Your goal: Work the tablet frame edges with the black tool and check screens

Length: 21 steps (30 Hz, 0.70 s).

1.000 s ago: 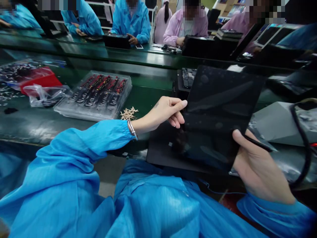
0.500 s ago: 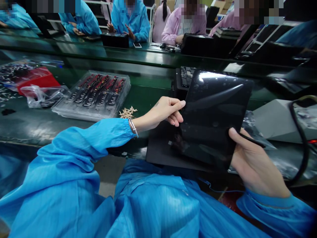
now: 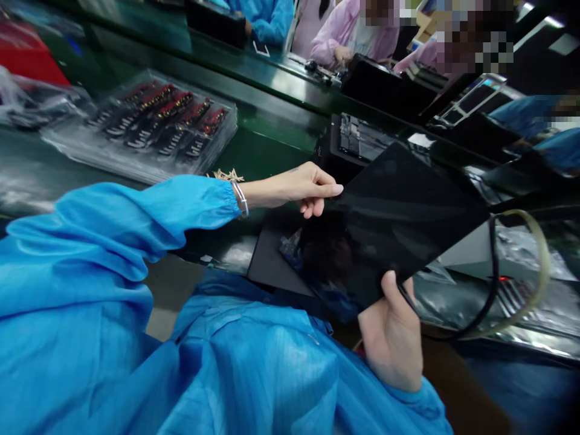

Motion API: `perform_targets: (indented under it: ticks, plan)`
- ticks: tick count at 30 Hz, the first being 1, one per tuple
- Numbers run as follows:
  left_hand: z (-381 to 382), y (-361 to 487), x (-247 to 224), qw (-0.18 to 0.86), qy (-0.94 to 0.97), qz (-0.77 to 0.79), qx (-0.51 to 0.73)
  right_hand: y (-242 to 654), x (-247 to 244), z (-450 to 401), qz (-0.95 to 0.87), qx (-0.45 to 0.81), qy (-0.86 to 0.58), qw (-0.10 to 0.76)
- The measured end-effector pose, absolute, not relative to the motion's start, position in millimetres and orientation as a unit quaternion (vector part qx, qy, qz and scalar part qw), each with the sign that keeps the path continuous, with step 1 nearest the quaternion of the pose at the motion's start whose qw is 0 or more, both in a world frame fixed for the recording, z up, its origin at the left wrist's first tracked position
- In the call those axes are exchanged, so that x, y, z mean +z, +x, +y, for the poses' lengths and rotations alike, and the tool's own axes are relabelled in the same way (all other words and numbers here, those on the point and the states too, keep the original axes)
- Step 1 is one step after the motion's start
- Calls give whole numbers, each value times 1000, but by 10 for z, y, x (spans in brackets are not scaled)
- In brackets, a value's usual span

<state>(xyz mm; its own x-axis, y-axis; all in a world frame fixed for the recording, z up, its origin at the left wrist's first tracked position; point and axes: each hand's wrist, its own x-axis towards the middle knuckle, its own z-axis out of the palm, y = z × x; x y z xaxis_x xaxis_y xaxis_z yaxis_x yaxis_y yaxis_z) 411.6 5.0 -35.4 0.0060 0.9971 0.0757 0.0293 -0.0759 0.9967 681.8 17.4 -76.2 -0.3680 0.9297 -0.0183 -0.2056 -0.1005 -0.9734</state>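
Note:
A glossy black panel is held up, tilted, above the near edge of the bench. My right hand grips its lower edge, thumb on the front face; a thin dark stick-like item shows beside the thumb. My left hand pinches at the panel's left edge with thumb and forefinger, the other fingers curled. Under the panel lies a flat dark board, partly covered. Behind the panel, a black box bears a stack of dark flat parts.
Left of centre is a clear plastic tray of red and black parts, with small wooden sticks beside it. A red bin stands far left. Cables loop at the right. People in blue and pink sit across the bench.
The panel has turned, its top swinging right, and shows less glare. My right hand has moved left and lower in view. The camera view has shifted and tilted. My left hand still pinches.

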Motion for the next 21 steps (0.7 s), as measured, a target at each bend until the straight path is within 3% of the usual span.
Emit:
perform_targets:
  ticks: [21]
  plan:
    - [173,4160,-451,478,559,451,506,6931,-986,178,-569,612,-363,412]
